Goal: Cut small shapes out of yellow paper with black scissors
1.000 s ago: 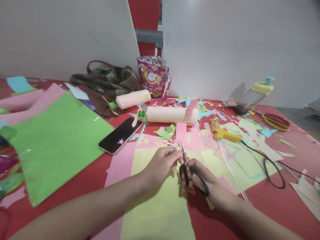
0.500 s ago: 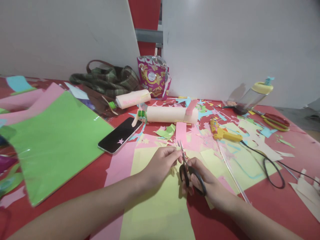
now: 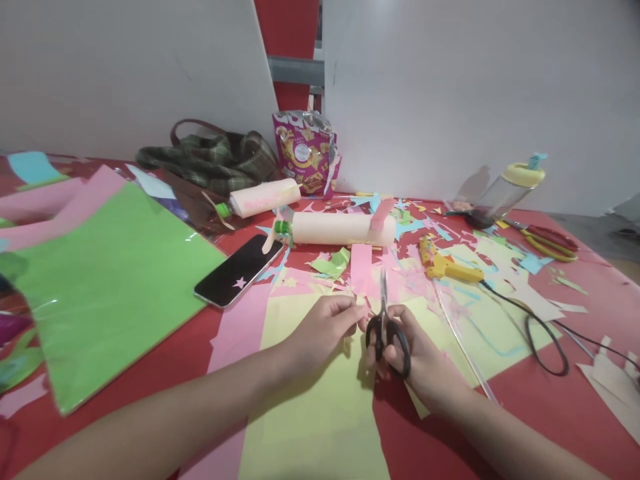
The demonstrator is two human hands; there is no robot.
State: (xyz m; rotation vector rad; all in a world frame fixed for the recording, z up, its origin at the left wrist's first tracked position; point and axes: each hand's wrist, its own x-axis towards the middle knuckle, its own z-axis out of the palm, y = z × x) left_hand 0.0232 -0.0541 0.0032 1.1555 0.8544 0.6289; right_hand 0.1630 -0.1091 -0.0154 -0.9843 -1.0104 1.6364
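Note:
Black-handled scissors (image 3: 384,320) are in my right hand (image 3: 417,357), fingers through the loops and blades nearly together, pointing away from me. Just left of them my left hand (image 3: 325,330) pinches a small pale yellow piece of paper (image 3: 361,301), mostly hidden by the fingertips. The blades stand a little apart from that piece. Beneath both hands lies a sheet of yellow paper (image 3: 310,427), with pink paper (image 3: 227,360) showing along its left side. Beyond the hands rests a paper-wrapped bottle (image 3: 335,229) with a green cap, lying on its side.
A phone (image 3: 240,270) with a pink star on it lies left of centre, beside a green sheet pack (image 3: 125,287). To the right are a yellow glue gun (image 3: 450,268) with a black cord, red-and-yellow scissors (image 3: 553,243) and a clear bottle (image 3: 507,193). Paper scraps litter the red table.
My right hand has turned the scissors more upright and away from the left fingertips, and their blades have closed. My left hand keeps its pinch in nearly the same place.

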